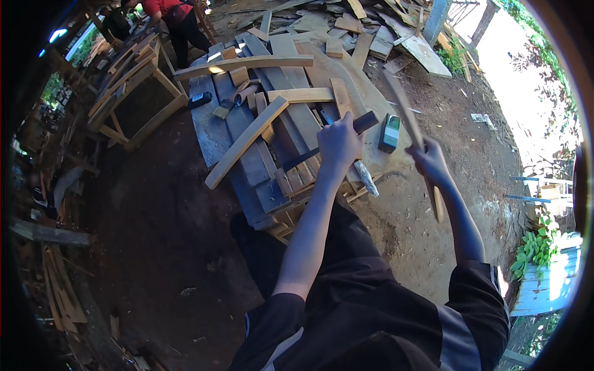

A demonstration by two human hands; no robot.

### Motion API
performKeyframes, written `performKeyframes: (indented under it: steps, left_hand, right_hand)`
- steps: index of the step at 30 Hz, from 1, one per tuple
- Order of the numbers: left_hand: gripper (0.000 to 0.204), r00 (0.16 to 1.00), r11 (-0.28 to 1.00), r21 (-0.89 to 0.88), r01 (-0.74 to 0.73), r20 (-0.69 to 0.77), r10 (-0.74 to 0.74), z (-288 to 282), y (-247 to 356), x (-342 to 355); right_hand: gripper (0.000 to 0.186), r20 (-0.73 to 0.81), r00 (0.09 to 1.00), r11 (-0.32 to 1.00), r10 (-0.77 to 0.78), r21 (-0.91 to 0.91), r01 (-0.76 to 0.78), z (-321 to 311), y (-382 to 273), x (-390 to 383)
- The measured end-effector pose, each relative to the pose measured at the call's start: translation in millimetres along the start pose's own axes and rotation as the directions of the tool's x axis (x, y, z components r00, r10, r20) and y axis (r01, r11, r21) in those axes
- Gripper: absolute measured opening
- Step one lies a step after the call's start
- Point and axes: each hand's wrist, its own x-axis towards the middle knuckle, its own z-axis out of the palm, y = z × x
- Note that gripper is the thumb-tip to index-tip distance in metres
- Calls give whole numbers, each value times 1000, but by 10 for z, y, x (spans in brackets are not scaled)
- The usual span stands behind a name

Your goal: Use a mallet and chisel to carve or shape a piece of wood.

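My left hand (340, 145) is closed around a long dark tool with a thick end (366, 122) and a thin straight bar (301, 159), like a chisel; its exact kind is not clear. It is over the near end of the workbench (263, 191). Raised to the right, my right hand (428, 162) grips a long wooden stick (405, 105), blurred by motion and apart from the dark tool. Beneath my left hand lie stacked wood blocks (303, 175). A curved wooden piece (247, 143) slants across the bench on the left, and a dark green container (390, 133) stands between my hands.
A paintbrush (223, 110) and a black object (200, 99) lie at the bench's left side. Another curved wooden piece (244, 64) spans its far part. A person in a red top (168, 11) bends near a wooden frame (139, 93). Scrap boards (365, 37) cover the ground beyond.
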Motion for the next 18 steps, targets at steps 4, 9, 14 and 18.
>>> performKeyframes:
  steps: [4, 9, 14, 18]
  left_hand:
    - [24, 1000, 1000, 17, -5, -17, 5, -10, 43, 43]
    - [24, 1000, 1000, -6, 2, -31, -3, 39, 43, 54]
    - [23, 999, 999, -10, 45, 8, -45, 72, -35, -19]
    - [23, 999, 999, 12, 37, 11, -38, 25, 25, 11]
  right_hand:
    - [17, -191, 981, 882, -31, 456, 117, 77, 259, 83]
    - [17, -187, 982, 952, 29, 306, 30, -116, 293, 49]
    - [14, 323, 941, 995, 100, -40, -92, 215, 134, -270]
    - [15, -294, 941, 817, 165, 576, 37, 225, 416, -79]
